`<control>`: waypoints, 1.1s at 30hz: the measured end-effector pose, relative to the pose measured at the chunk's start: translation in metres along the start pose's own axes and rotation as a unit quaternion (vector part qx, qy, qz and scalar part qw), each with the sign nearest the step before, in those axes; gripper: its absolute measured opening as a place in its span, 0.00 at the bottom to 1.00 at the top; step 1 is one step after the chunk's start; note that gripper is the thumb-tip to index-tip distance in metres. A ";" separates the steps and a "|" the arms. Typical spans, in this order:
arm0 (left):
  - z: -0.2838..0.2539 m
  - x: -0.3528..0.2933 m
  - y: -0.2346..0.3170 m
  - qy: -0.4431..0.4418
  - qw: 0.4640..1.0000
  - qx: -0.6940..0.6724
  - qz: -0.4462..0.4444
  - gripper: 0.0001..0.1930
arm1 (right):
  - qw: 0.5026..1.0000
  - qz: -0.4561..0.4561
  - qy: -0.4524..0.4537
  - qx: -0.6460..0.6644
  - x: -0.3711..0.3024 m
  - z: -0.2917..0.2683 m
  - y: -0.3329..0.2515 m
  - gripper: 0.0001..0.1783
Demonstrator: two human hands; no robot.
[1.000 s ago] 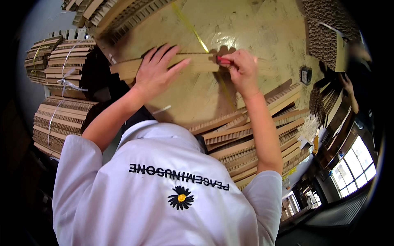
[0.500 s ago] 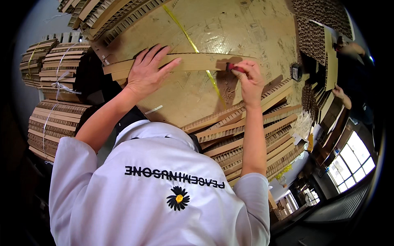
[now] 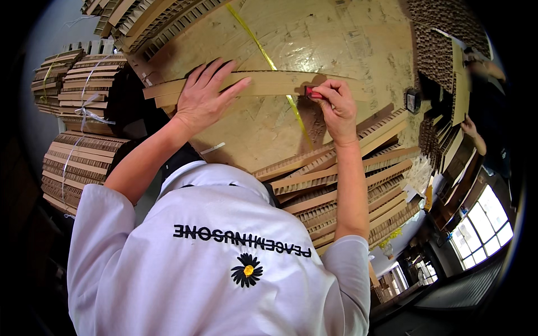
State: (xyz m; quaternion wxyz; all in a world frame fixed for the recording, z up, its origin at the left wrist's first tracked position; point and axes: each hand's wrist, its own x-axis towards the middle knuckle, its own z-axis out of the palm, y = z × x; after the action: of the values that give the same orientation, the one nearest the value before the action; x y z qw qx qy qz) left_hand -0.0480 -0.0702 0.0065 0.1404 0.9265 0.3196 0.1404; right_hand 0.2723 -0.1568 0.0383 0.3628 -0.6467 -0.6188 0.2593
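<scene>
A long cardboard strip lies crosswise in front of me on the tan worktop. My left hand rests flat on its left part, fingers spread, with a second strip's edge showing alongside. My right hand pinches a small red hand stamp with a dark edge between thumb and fingers. The stamp is at the near side of the strip, right of a yellow strap; whether its face touches the cardboard I cannot tell.
Honeycomb cardboard strips are heaped near my right forearm. A small dark square box sits at the right. Tied cardboard bundles stand at the left, more stacks far left. A person's hand holds a cardboard panel at the right.
My right hand has tilted and shifted slightly left with the stamp, showing more of its red side. My left hand remains flat on the strip. The whole view has shifted a little.
</scene>
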 end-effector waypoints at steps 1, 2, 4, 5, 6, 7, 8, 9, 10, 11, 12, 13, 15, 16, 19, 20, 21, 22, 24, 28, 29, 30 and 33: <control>0.000 0.000 0.000 -0.001 1.000 0.000 0.000 0.36 | 1.000 -0.021 0.001 -0.016 0.001 0.000 0.002 0.13; 0.000 0.001 0.000 -0.004 1.000 0.002 0.000 0.36 | 0.999 -0.042 0.002 -0.034 0.002 -0.001 0.005 0.13; -0.002 0.002 0.001 -0.012 1.000 0.005 0.001 0.36 | 0.995 -0.073 0.000 -0.070 0.004 -0.003 0.009 0.13; -0.001 0.002 0.001 -0.008 1.000 0.004 0.002 0.36 | 0.992 -0.086 -0.004 -0.088 0.007 -0.005 0.010 0.13; -0.001 0.002 0.000 -0.004 1.000 0.003 0.002 0.36 | 0.989 -0.099 -0.008 -0.105 0.009 -0.006 0.011 0.12; -0.001 0.002 0.000 0.000 1.000 0.002 0.002 0.36 | 0.988 -0.099 -0.010 -0.117 0.009 -0.007 0.010 0.12; -0.001 0.003 0.000 0.000 1.000 0.003 0.002 0.36 | 0.987 -0.100 -0.013 -0.128 0.009 -0.008 0.010 0.11; -0.001 0.003 0.000 0.001 1.000 0.004 0.002 0.36 | 0.985 -0.101 -0.016 -0.140 0.010 -0.008 0.010 0.11; -0.001 0.003 0.000 0.002 1.000 0.005 0.003 0.36 | 0.986 -0.091 -0.018 -0.136 0.009 -0.009 0.010 0.11; 0.000 0.003 -0.001 0.005 1.000 0.004 0.003 0.37 | 0.988 -0.081 -0.020 -0.132 0.009 -0.008 0.010 0.12; 0.001 0.003 -0.001 0.008 1.000 0.003 0.004 0.37 | 0.989 -0.071 -0.022 -0.128 0.009 -0.008 0.010 0.12; 0.002 0.002 -0.001 0.012 1.000 0.003 0.004 0.37 | 0.988 -0.071 -0.024 -0.133 0.009 -0.008 0.010 0.12; 0.002 0.002 -0.002 0.012 1.000 0.004 0.004 0.37 | 0.986 -0.072 -0.027 -0.146 0.011 -0.008 0.008 0.12; 0.003 0.002 -0.002 0.012 1.000 0.004 0.004 0.37 | 0.985 -0.077 -0.029 -0.151 0.011 -0.008 0.009 0.13; 0.003 0.001 -0.002 0.019 1.000 0.000 0.003 0.37 | 0.981 -0.091 -0.033 -0.167 0.011 -0.009 0.009 0.13; 0.003 0.001 -0.002 0.017 1.000 0.000 0.002 0.37 | 0.980 -0.095 -0.032 -0.172 0.011 -0.010 0.009 0.12; 0.003 0.001 -0.002 0.015 1.000 0.000 0.002 0.37 | 0.979 -0.098 -0.031 -0.176 0.011 -0.009 0.009 0.12; 0.003 0.000 -0.002 0.013 1.000 0.000 0.002 0.37 | 0.979 -0.099 -0.030 -0.175 0.010 -0.007 0.008 0.12; 0.002 -0.001 -0.002 0.010 1.000 -0.001 0.000 0.36 | 0.978 -0.103 -0.025 -0.179 0.010 -0.008 0.007 0.11; -0.007 0.003 0.001 0.000 1.000 -0.009 0.009 0.34 | 0.979 -0.082 -0.018 -0.186 0.004 -0.009 0.002 0.12; -0.006 0.001 0.002 -0.010 1.000 -0.001 0.012 0.33 | 0.984 -0.055 -0.019 -0.168 0.002 -0.010 -0.001 0.12; -0.006 0.000 0.000 -0.020 1.000 0.013 0.016 0.33 | 0.988 -0.031 -0.018 -0.147 0.005 -0.011 -0.008 0.12; -0.022 0.009 -0.004 -0.025 0.999 0.031 0.017 0.33 | 0.986 0.039 0.161 0.011 -0.011 -0.034 -0.049 0.10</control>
State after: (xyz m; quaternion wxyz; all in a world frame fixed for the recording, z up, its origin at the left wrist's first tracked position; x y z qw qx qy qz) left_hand -0.0512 -0.0575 0.0267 0.1175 0.9390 0.3041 0.1094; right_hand 0.2678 -0.1737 0.0964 0.4543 -0.7000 -0.5233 0.1725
